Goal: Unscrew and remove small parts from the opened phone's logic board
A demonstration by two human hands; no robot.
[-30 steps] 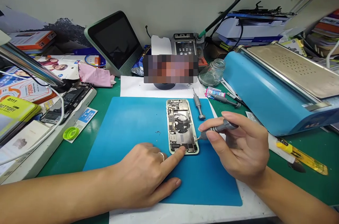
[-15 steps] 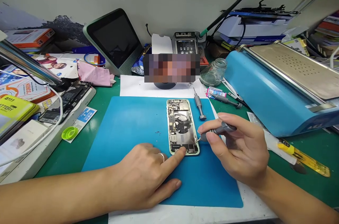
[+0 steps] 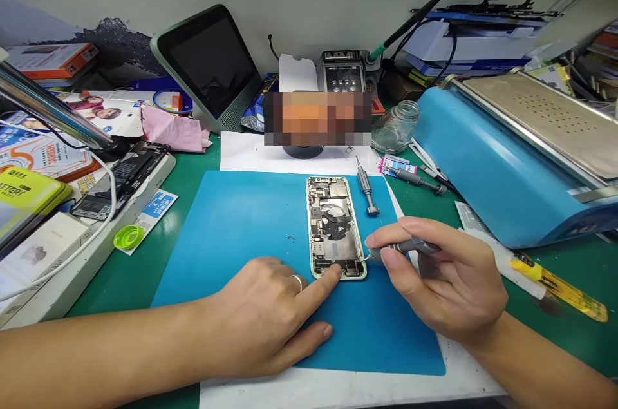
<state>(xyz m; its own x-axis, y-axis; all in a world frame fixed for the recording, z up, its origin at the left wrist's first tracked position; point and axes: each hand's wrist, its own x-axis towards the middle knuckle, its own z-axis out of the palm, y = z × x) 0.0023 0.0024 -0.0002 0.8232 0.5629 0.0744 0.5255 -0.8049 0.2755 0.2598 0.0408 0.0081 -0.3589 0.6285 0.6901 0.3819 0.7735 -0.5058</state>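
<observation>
An opened smartphone (image 3: 340, 243) with its inner parts bare lies on the blue mat (image 3: 236, 222). My left hand (image 3: 275, 315) rests palm down on the mat, its index finger stretched out onto the phone's lower end and its thumb apart. Pinched between the thumb and fingers of my right hand (image 3: 441, 274) is a grey precision screwdriver (image 3: 403, 248). Its thin tip reaches the phone's lower right edge; the exact contact point is too small to make out. Several tiny dark pieces (image 3: 290, 238) lie left of the phone.
Another screwdriver (image 3: 367, 190) lies just right of the phone, and a further one (image 3: 419, 180) sits beyond it. A glass jar (image 3: 396, 127) and a blue machine (image 3: 487, 171) stand right. A yellow cutter knife (image 3: 562, 286) and a green cap (image 3: 129, 237) flank the mat.
The view has shifted slightly. My right hand has moved a little to the right, with the screwdriver tip still at the phone's lower right edge. My left finger stays on the phone.
</observation>
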